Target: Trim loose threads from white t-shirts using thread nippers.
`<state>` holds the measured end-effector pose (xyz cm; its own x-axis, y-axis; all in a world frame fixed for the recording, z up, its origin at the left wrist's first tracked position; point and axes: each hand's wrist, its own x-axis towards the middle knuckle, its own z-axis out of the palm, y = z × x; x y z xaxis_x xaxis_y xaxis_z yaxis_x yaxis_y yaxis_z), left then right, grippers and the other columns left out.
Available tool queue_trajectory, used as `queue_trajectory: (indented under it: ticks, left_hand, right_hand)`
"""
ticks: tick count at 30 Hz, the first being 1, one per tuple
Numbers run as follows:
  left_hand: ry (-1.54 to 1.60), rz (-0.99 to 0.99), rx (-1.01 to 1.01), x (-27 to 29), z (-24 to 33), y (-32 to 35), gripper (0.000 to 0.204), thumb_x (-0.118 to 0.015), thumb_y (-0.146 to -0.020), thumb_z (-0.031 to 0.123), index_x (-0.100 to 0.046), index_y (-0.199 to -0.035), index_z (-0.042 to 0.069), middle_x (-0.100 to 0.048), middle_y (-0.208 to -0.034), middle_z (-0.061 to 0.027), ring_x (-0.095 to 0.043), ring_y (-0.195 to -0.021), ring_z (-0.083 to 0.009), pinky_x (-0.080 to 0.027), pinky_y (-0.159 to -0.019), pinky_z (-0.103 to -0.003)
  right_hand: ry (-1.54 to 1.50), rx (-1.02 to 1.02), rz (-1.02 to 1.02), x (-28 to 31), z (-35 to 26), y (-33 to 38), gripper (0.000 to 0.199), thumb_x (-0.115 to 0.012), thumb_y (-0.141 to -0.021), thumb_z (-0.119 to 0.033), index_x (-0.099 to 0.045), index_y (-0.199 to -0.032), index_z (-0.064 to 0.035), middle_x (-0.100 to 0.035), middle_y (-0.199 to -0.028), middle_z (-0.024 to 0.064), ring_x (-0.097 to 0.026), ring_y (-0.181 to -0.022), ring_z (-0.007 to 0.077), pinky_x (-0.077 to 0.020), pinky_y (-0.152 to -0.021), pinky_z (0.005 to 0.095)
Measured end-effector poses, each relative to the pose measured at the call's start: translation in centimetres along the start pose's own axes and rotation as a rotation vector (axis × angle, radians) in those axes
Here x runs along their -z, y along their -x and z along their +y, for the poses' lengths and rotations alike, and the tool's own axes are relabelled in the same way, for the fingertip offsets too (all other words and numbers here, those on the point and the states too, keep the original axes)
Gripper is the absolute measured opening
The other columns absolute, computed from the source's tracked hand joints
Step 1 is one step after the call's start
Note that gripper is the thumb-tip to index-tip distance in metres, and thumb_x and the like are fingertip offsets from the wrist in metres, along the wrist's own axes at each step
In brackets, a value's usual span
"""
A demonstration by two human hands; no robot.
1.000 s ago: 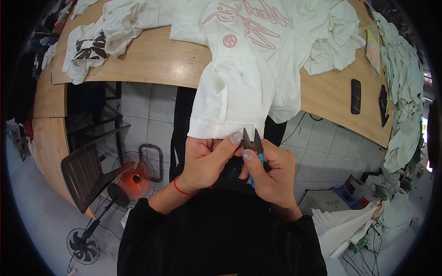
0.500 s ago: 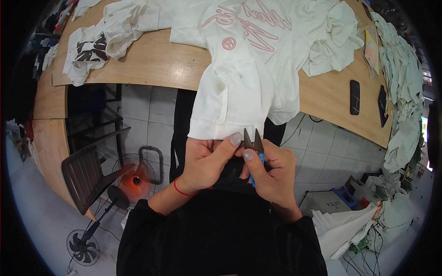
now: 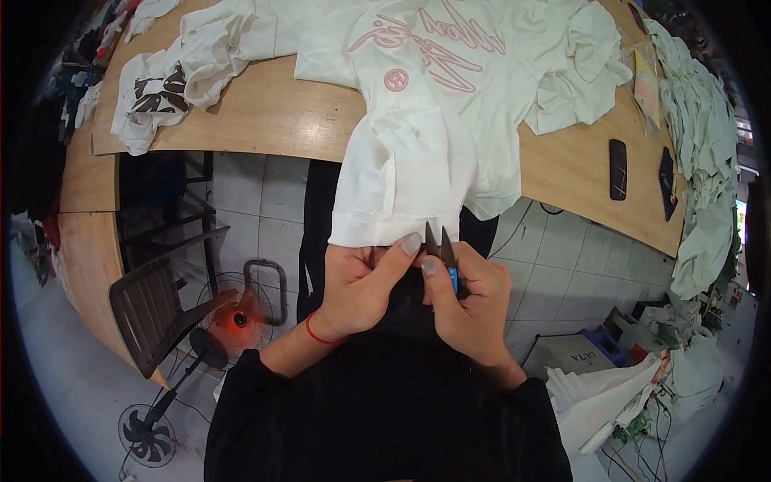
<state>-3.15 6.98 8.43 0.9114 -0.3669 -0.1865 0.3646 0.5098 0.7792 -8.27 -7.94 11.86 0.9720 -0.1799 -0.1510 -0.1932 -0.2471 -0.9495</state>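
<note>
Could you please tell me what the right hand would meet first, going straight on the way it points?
Probably the white garment's hem: the blue-handled snips in the right hand overlap it in view, though depth, and so contact, is unclear.

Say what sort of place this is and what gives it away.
Likely a garment workshop: a printed white shirt lies partly on a wooden table, blue-handled snips are in the right hand, and pale cloth is heaped at right.
</note>
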Motion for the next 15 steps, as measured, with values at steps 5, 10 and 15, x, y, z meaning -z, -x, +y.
queue_trajectory:
  ticks: [5,10,15]
  left_hand:
    - [-0.108,-0.008,-0.015,-0.1,0.1,0.1,0.054,-0.060,-0.103,-0.004,-0.042,-0.153,-0.006,-0.066,-0.136,-0.0159,-0.066,-0.120,-0.0175,-0.055,-0.098,-0.031]
    - [-0.165,-0.006,-0.090,-0.3,-0.1,0.0,0.054,-0.061,-0.103,-0.005,-0.041,-0.153,-0.008,-0.065,-0.138,-0.0162,-0.066,-0.121,-0.0180,-0.054,-0.101,-0.031]
    - [-0.224,-0.015,-0.069,0.0,-0.3,0.2,0.052,-0.061,-0.103,-0.004,-0.044,-0.152,-0.008,-0.066,-0.137,-0.0150,-0.065,-0.122,-0.0177,-0.052,-0.104,-0.032]
  right_hand:
    - [0.094,0.153,0.177,-1.0,0.2,-0.3,0.014,-0.071,-0.097,-0.001,-0.062,-0.086,-0.0007,-0.055,-0.062,0.0000,-0.046,-0.056,0.0031,-0.0337,-0.052,0.0235]
    - [0.091,0.107,0.137,-0.9,1.0,-0.2,0.013,-0.074,-0.093,-0.002,-0.062,-0.096,-0.0022,-0.055,-0.065,0.0070,-0.051,-0.053,0.0156,-0.0410,-0.053,0.0294]
    - [-0.069,0.003,0.055,-0.8,2.0,-0.1,0.012,-0.072,-0.097,-0.006,-0.060,-0.096,-0.0015,-0.056,-0.069,0.0031,-0.050,-0.057,0.0102,-0.0386,-0.055,0.0258]
